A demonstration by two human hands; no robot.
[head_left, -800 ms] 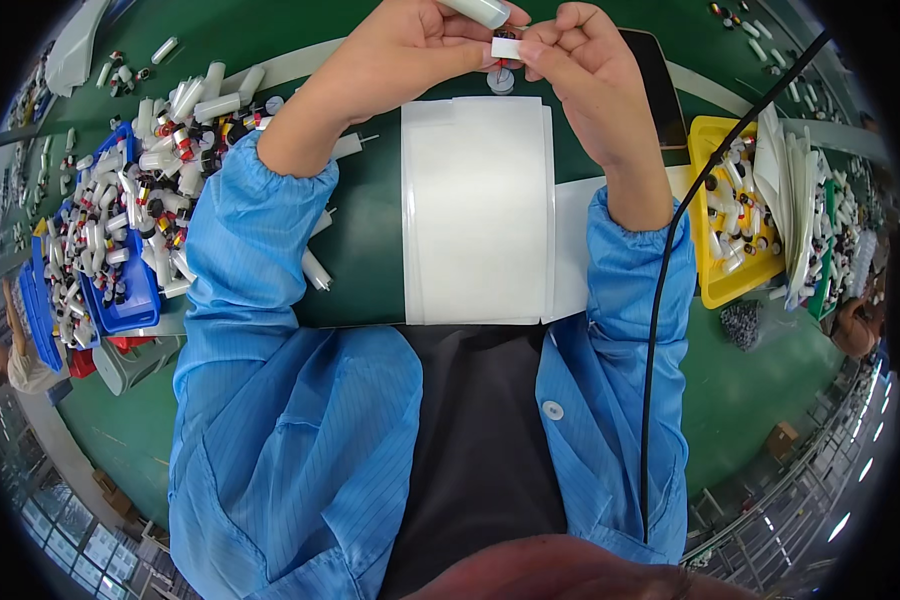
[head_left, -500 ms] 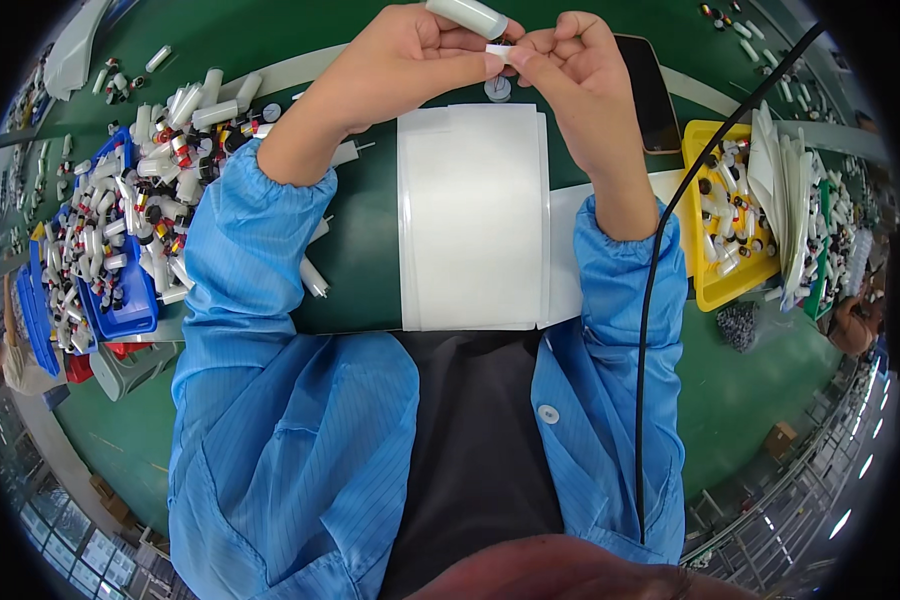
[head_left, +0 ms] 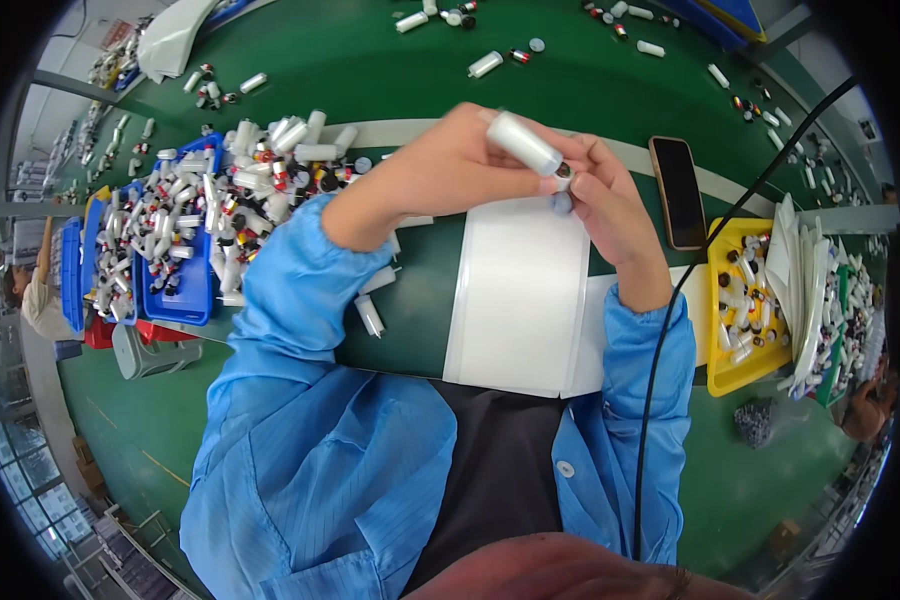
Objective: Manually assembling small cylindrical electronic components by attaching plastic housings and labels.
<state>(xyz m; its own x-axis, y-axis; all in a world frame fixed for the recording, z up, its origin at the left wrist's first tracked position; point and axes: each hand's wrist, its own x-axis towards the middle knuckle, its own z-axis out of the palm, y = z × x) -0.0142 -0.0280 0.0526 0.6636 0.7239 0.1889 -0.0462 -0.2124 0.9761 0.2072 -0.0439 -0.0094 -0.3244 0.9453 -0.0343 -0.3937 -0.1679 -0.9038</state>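
My left hand [head_left: 460, 165] is closed around a white translucent plastic cylinder [head_left: 526, 143], which tilts down to the right. At the cylinder's lower end is a small white piece with a dark centre [head_left: 563, 176], pinched between the fingertips of both hands. My right hand [head_left: 615, 215] is closed at that end, thumb and fingers together. How the piece meets the cylinder is partly hidden by fingers. Just below the fingertips shows a small round greyish cap [head_left: 562, 203]. A stack of white sheets [head_left: 520, 300] lies under and in front of the hands.
Left, a heap of white cylinders [head_left: 260, 190] spills around blue trays [head_left: 180, 308]. Right stand a phone [head_left: 678, 190] and a yellow tray [head_left: 740, 378] of similar parts. A black cable [head_left: 660, 390] crosses beside my right arm. Loose cylinders [head_left: 369, 316] lie by my left forearm.
The view has shifted, so hands and table sit lower and further right in it. The cylinder now tilts more steeply, its lower end close to the right fingertips.
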